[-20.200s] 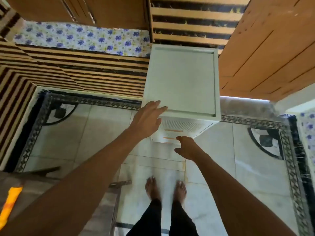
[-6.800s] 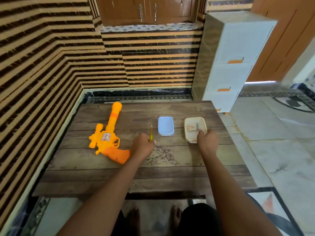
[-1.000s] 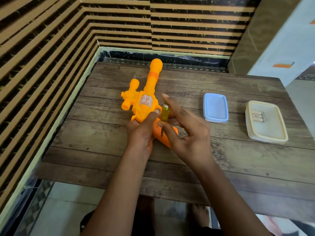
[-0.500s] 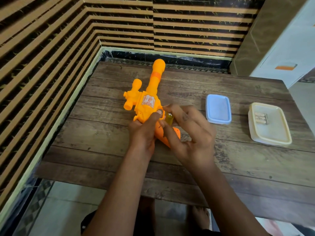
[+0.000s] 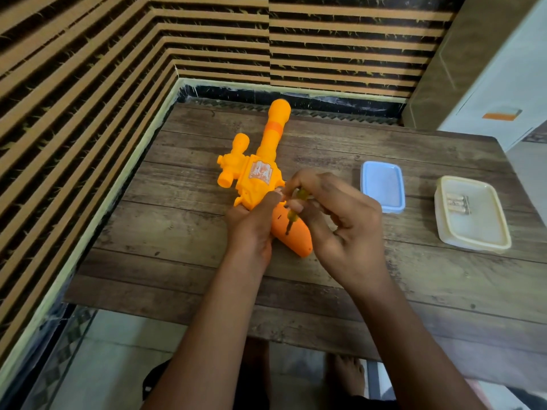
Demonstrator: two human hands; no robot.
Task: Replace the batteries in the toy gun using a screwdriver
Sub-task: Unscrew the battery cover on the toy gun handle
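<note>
Screwdriver (image 5: 291, 213) tip – contact unclear

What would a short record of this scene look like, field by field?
surface: wooden table
toy: orange toy gun lying flat, barrel pointing away from the person
left hand: pressing on the gun at the top of the grip
right hand: holding a small screwdriver, tip down on the gun's grip
blue lid: right of the gun, flat on the table
cream container: farthest right, open, batteries inside
battery cover: looks closed
</note>
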